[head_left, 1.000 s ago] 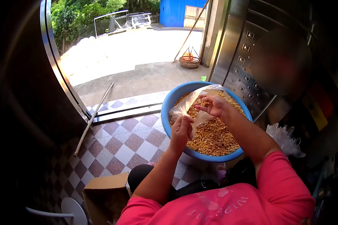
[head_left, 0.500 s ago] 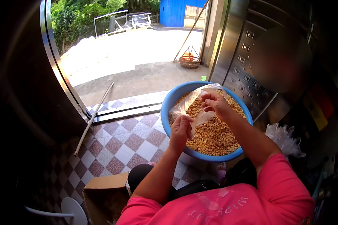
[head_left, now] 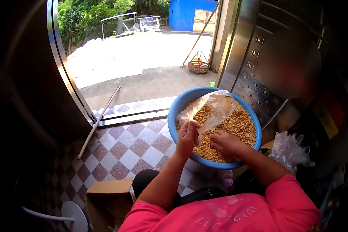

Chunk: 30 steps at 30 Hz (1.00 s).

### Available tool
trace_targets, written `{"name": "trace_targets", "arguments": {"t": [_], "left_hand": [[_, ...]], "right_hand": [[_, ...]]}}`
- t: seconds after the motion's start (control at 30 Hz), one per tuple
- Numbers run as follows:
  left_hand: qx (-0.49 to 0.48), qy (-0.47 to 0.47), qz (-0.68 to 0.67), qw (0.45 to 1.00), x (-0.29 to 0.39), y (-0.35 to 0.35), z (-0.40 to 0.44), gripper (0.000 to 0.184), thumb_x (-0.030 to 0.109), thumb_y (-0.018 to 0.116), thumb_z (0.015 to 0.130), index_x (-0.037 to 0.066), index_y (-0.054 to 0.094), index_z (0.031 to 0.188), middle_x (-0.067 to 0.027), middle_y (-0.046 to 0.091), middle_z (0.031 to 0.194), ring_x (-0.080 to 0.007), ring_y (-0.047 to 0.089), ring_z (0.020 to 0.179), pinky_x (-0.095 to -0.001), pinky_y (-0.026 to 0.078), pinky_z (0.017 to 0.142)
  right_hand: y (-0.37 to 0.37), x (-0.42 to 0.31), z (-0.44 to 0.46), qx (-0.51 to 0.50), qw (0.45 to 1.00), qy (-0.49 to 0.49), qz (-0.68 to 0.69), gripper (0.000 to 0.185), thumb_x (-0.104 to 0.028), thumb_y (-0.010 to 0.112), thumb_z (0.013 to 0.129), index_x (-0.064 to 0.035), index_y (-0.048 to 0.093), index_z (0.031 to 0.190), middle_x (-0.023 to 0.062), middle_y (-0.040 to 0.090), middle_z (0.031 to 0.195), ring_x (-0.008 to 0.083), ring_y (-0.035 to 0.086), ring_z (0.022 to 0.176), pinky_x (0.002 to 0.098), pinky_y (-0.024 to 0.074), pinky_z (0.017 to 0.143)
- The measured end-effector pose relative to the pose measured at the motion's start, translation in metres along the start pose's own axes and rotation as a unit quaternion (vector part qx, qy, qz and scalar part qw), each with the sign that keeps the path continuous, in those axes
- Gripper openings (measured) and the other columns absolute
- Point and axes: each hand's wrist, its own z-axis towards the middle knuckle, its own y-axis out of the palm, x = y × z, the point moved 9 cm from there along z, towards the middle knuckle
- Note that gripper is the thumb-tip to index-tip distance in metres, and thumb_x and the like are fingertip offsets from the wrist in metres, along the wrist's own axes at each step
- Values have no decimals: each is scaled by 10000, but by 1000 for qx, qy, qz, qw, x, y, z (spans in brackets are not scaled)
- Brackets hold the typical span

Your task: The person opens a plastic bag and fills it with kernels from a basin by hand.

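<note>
A large blue basin point(head_left: 173, 116) holds a heap of golden pieces that look like dried corn kernels point(head_left: 241, 125). My left hand point(head_left: 187, 135) is closed on the gathered edge of a clear plastic bag point(head_left: 216, 110), over the basin's left side. The bag fans out above the kernels toward the back right. Low in the basin, right of centre, my right hand point(head_left: 226, 144) is curled with its fingertips in the kernels. It is apart from the bag, and the kernels partly hide its fingers.
Crumpled clear plastic bags point(head_left: 292, 152) lie right of the basin. An open cardboard box point(head_left: 110, 186) stands at lower left beside a white round base point(head_left: 74, 216). A pole point(head_left: 98, 123) crosses the doorway's left side. Outside sits a wicker basket point(head_left: 198, 68); a metal door point(head_left: 241, 50) is at right.
My right hand has left the bag's upper edge and moved down into the kernels. The left hand still grips the bag, whose far side now spreads wider. The view has shifted slightly.
</note>
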Motion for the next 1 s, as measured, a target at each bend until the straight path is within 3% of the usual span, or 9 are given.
{"name": "trace_targets", "arguments": {"t": [0.2,0.33,0.43,0.47,0.53,0.7,0.8,0.83,1.0], "left_hand": [[3,-3,4,1000,1,0,0,340,315,333,994,49,498,863,4,378,486,-74,335,362,-221,334,339],[-4,2,4,1000,3,1,0,341,312,328,996,48,497,863,4,376,482,-73,330,359,-221,330,336],[-6,2,1,1000,2,0,0,341,312,327,996,49,497,863,5,372,481,-71,327,360,-221,329,337],[-10,1,1,1000,1,1,0,340,313,328,996,49,497,863,5,370,482,-71,326,360,-221,329,337],[-8,2,2,1000,2,1,0,339,313,330,996,50,498,864,6,367,481,-71,324,361,-221,330,337],[-6,-1,4,1000,0,1,0,342,318,333,995,53,504,864,7,364,480,-71,323,362,-220,325,340],[-4,-6,-1,1000,-1,1,-1,344,320,335,994,54,508,860,6,368,480,-72,326,365,-220,319,344],[-4,-7,1,1000,0,1,-1,345,321,336,994,55,510,860,5,371,480,-72,329,367,-219,318,347],[-5,-9,0,1000,0,1,-1,348,322,338,993,51,511,862,4,379,484,-73,338,371,-218,317,352]], "right_hand": [[11,21,9,45,997,2,67,208,-205,527,885,-59,583,1023,177,577,918,343,588,864,385,475,762],[12,48,11,40,946,91,308,125,-111,523,889,-42,583,974,91,556,713,196,562,643,329,470,600],[36,63,3,-80,723,214,652,132,-109,523,904,-32,540,1010,41,548,763,39,353,439,178,284,373],[31,64,2,-80,723,215,652,132,-109,523,904,-32,540,1010,41,548,763,39,353,439,178,284,373],[23,52,3,-112,608,214,756,131,-124,503,925,-33,528,1016,43,529,754,31,324,448,160,275,387],[0,50,35,-100,531,191,819,160,-87,475,930,-10,513,1065,80,537,871,40,374,520,151,314,398],[-4,63,63,-9,523,232,820,193,-67,460,926,4,504,1100,93,538,868,65,470,582,177,433,456],[-7,65,71,4,536,219,816,223,-41,432,921,25,495,1124,115,541,876,178,594,743,281,558,632],[-8,66,95,41,546,236,803,245,-24,393,917,43,473,1140,146,532,957,372,575,987,441,533,857]]}}
